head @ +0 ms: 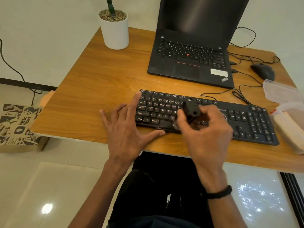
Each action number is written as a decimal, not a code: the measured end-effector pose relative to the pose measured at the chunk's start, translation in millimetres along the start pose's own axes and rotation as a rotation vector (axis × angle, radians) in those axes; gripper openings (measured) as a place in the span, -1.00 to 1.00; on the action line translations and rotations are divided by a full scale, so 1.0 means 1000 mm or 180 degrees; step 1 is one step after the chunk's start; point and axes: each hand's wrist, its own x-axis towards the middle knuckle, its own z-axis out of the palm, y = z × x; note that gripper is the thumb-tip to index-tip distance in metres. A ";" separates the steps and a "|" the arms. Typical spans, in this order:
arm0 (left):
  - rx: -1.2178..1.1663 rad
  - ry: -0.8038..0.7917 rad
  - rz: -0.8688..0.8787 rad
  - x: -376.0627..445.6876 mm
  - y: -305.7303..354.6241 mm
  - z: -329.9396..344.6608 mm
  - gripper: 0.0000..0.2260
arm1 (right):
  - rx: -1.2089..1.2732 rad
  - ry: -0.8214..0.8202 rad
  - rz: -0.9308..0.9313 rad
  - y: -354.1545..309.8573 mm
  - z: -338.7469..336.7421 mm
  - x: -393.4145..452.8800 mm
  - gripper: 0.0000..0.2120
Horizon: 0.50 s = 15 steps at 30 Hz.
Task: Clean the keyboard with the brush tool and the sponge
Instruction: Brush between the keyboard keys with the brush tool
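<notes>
Keyboard (213, 116) lies lengthwise across the desk's near edge. I see my right hand (205, 129) pinching the brush tool (191, 111) above its middle keys; my left hand (126, 127), fingers spread, braces its left end.

Single head-worn wide view, looking forward and down from close above, onto the desk (98, 89), keyboard (246, 122) centred, floor below

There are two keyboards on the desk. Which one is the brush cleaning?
The separate black keyboard at the desk's near edge. The right hand holds the brush tool over its keys. The other keyboard, on the laptop behind, is untouched.
</notes>
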 end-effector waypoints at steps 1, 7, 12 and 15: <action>-0.0003 -0.0023 -0.0007 0.000 0.000 0.000 0.15 | -0.0120 0.0104 0.0043 0.008 -0.008 0.003 -0.67; -0.0025 -0.0072 -0.0036 0.000 -0.001 0.000 0.16 | -0.0667 0.0408 0.0249 0.031 -0.027 0.019 -0.63; -0.0032 -0.0095 -0.0043 0.000 -0.001 0.001 0.16 | -0.0483 0.0040 -0.0183 -0.008 0.008 0.010 -0.69; -0.0086 -0.0048 -0.0049 -0.001 0.000 -0.001 0.10 | -0.0305 -0.0190 -0.0383 -0.034 0.035 0.004 -0.69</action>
